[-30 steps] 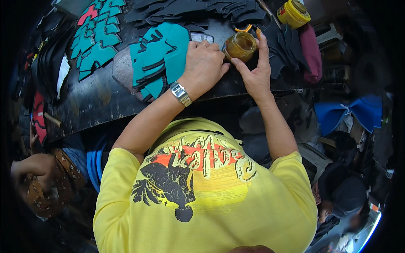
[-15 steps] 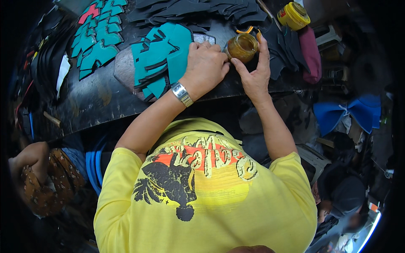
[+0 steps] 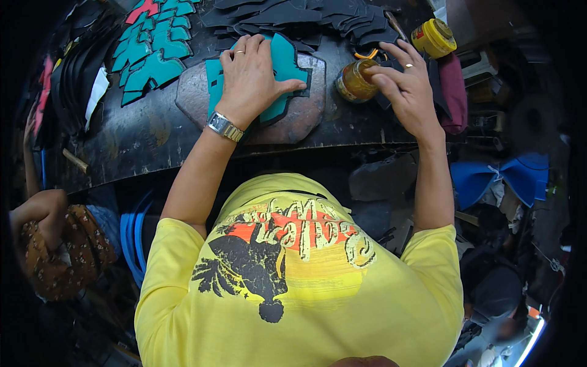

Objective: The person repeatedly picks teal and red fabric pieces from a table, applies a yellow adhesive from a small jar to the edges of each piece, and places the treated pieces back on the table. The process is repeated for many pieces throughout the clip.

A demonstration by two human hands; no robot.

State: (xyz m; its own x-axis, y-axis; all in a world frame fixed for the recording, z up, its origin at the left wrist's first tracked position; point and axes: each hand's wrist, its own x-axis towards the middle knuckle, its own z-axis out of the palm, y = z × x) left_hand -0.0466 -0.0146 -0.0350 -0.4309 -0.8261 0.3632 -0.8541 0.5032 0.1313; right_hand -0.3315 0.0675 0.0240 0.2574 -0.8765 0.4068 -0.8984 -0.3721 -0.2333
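Note:
My left hand [image 3: 251,76], with a metal watch on the wrist, lies flat with fingers spread on a stack of teal cut-out pieces [image 3: 282,64] that rests on a rounded stone slab [image 3: 306,119] on the dark workbench [image 3: 140,140]. My right hand [image 3: 406,85], wearing a ring, hovers with loosely spread fingers beside an open amber glue jar [image 3: 353,81] with an orange-handled brush in it. Whether its fingertips touch the jar cannot be told. It grips nothing.
More teal cut-outs [image 3: 153,52] lie at the back left, black cut-outs [image 3: 293,18] along the back edge. A yellow tin [image 3: 433,38] and maroon cloth [image 3: 454,92] sit at the right. Blue pieces [image 3: 501,177] lie below right. Another person's arm [image 3: 43,214] is at lower left.
My left hand has moved left from beside the jar onto the teal stack and now presses it flat. My right hand has drawn back slightly from the jar's rim.

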